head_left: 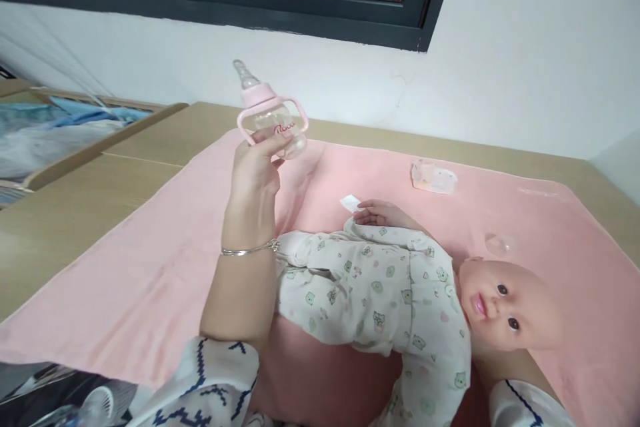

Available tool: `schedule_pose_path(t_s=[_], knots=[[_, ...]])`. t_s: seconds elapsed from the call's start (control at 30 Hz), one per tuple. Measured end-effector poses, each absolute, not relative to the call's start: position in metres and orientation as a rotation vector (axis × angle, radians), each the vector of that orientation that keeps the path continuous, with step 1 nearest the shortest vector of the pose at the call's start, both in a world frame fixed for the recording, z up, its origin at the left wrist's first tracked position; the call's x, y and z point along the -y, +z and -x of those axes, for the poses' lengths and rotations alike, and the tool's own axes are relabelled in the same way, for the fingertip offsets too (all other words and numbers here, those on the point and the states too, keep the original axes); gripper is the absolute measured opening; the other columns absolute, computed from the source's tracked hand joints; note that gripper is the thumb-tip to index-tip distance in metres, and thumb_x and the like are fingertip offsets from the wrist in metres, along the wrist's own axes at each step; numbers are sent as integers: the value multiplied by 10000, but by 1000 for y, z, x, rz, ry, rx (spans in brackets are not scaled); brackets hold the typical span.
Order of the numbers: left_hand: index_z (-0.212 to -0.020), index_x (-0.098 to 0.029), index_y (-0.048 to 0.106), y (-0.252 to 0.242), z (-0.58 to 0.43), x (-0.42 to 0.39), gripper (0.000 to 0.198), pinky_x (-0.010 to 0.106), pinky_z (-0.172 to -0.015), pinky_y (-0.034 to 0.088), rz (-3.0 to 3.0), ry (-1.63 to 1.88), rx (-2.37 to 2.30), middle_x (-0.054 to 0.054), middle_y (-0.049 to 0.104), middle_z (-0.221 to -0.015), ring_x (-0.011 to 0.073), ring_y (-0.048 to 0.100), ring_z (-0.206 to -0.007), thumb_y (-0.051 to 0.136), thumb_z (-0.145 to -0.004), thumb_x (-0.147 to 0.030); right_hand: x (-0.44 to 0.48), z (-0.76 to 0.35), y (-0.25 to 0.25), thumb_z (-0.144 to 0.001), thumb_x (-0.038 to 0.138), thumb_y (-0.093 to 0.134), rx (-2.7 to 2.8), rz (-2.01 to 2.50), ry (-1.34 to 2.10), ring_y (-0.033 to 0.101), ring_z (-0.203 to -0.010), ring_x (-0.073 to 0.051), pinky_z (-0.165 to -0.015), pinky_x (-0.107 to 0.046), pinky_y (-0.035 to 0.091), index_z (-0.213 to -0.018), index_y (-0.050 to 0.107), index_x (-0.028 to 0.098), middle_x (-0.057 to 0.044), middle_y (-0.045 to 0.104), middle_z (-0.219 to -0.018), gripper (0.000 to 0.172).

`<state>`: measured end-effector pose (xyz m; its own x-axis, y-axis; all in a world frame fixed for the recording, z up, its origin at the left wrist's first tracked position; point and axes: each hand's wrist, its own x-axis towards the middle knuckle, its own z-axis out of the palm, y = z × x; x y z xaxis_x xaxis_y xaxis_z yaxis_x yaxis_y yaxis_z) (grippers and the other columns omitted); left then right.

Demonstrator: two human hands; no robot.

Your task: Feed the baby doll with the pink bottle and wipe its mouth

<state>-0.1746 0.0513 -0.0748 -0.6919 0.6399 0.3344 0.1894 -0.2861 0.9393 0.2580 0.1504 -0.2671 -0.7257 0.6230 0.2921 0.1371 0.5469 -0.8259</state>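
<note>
My left hand point(260, 163), with a thin silver bracelet at the wrist, is closed around a clear baby bottle point(281, 121). The bottle has a pink collar, two pink handles and a clear teat that points up and left. A bald baby doll point(370, 287) in a white patterned outfit lies on its back, its head to the right. My right forearm passes beneath the doll's neck. On the far side, my right hand point(377, 211) comes out and rests with curled fingers on the doll's far sleeve. The bottle is held up, apart from the doll.
A pink cloth point(125, 280) covers much of the wooden surface point(145, 147). On it lie a pale folded item point(434, 177), a small white square point(350, 203) and a clear dome-shaped piece point(497, 243). Behind are a white wall and window point(300, 3). Clear plastic items stand lower left.
</note>
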Motion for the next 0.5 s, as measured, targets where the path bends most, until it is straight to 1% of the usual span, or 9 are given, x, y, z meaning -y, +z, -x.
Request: schedule_pose_path(t_s=[0.03,0.1,0.13,0.17,0.23,0.3,0.33,0.4,0.5], knots=[[-1157,-148,609,-75,176,-52,267,384,-810,574,-989,2080,-1625,73,642,-1134,194,651,-952,626,-948,-314,-151,-256,-265,-375,635,551,2324,376,1168,669,-784,-212,-431,-235,395,-634,661,366,-39,498,-508,390],[-1153,-150,609,-73,174,-51,252,361,-778,579,-963,2097,-1568,64,645,-1103,181,654,-912,632,-944,-290,-150,-248,-254,-386,717,501,2552,-206,1222,673,-810,-177,-427,-196,390,-618,650,356,-34,517,-529,455],[-1155,-152,607,-71,172,-51,247,348,-761,581,-965,2094,-1543,59,646,-1085,173,654,-890,636,-942,-273,-149,-243,-245,-406,768,458,2609,-406,1227,677,-843,-163,-443,-182,404,-623,653,348,-34,541,-560,512],[-1163,-156,602,-70,169,-49,249,338,-746,582,-970,2088,-1528,54,646,-1073,167,653,-872,640,-938,-254,-147,-238,-235,-434,805,412,2625,-444,1223,680,-892,-153,-476,-175,433,-638,662,341,-34,572,-605,565],[-1190,-163,586,-67,164,-47,276,322,-724,585,-975,2067,-1531,47,642,-1065,159,652,-850,649,-928,-219,-141,-226,-213,-509,816,360,2625,-178,1176,665,-1023,-143,-603,-186,514,-745,697,337,-27,644,-752,631],[-1187,-156,584,-65,160,-46,280,304,-695,584,-984,2003,-1567,42,644,-1045,151,652,-826,656,-921,-204,-133,-214,-194,-548,746,442,2620,73,1118,623,-1148,-140,-748,-205,559,-921,707,353,-4,683,-916,603],[-1161,-149,594,-65,159,-45,256,293,-676,580,-996,1948,-1593,38,647,-1020,146,651,-807,658,-920,-207,-127,-208,-188,-559,689,500,2612,159,1096,604,-1187,-140,-794,-211,566,-996,695,366,6,688,-973,578],[-1091,-135,617,-65,158,-44,194,272,-639,567,-1038,1827,-1660,26,651,-952,131,642,-757,658,-923,-223,-116,-199,-181,-594,569,578,2583,302,1059,584,-1229,-146,-828,-233,578,-1107,661,394,15,688,-1035,548],[-1028,-133,630,-69,159,-45,150,275,-649,562,-1124,1697,-1791,19,650,-926,129,636,-754,657,-926,-240,-99,-189,-180,-645,467,607,2508,499,1009,601,-1210,-175,-774,-288,603,-1176,628,431,11,692,-1025,532]])
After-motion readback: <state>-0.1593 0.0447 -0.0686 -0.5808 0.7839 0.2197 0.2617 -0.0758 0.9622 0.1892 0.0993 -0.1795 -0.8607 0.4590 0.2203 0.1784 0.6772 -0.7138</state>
